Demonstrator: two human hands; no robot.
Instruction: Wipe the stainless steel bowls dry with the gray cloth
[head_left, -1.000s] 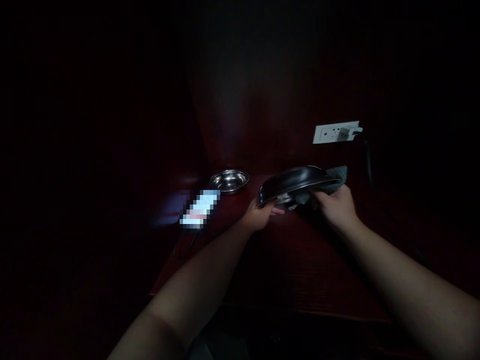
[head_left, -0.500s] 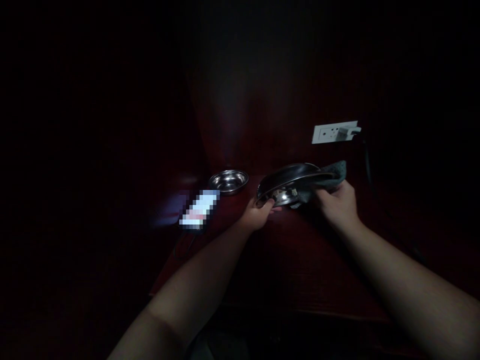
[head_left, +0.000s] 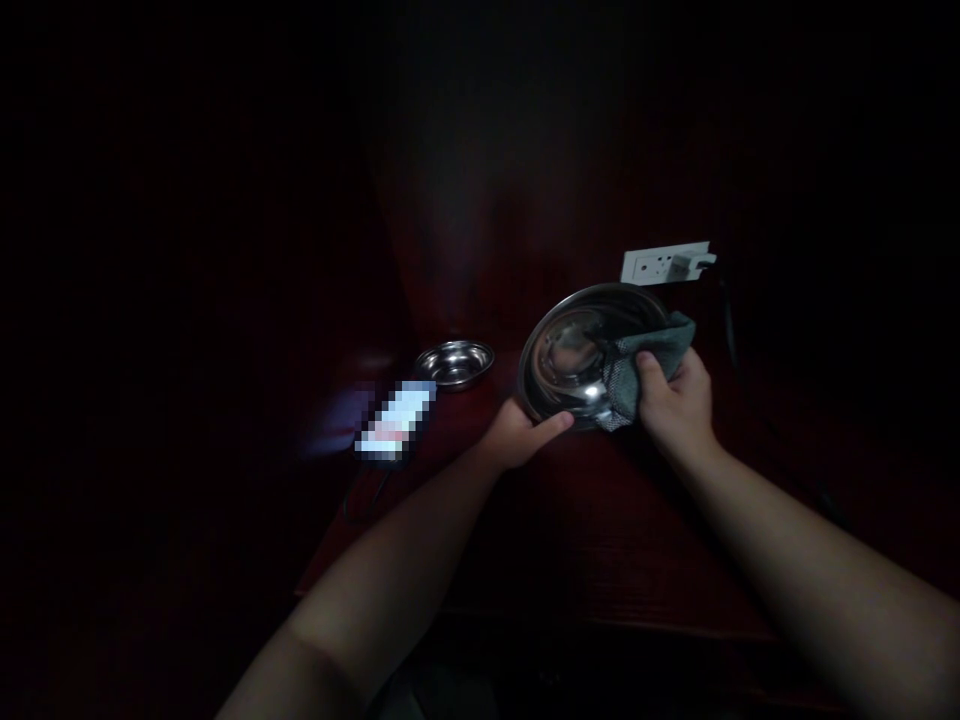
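A shiny metal bowl (head_left: 562, 340) is held tilted above the table, its inside facing me. My left hand (head_left: 521, 432) grips the lower left rim, thumb over the edge and the other fingers hidden behind. At the right side of the bowl, my right hand (head_left: 675, 395) clasps a grey-green cloth (head_left: 628, 372), thumb on top. The cloth lies over the rim and against the inside wall. A smaller steel bowl (head_left: 456, 365) sits upright on the table, left of the held one.
A lit phone (head_left: 397, 420), its screen blurred out, lies at the left with a cable near it. On the back wall is a white socket plate (head_left: 664, 264) with a plug in it. The dark red table (head_left: 570, 530) has its front edge near me; surroundings are very dark.
The bowl has been tipped so that its inside now faces me. My right hand has turned with the cloth, which now shows against the inner wall. The small bowl and phone stay put.
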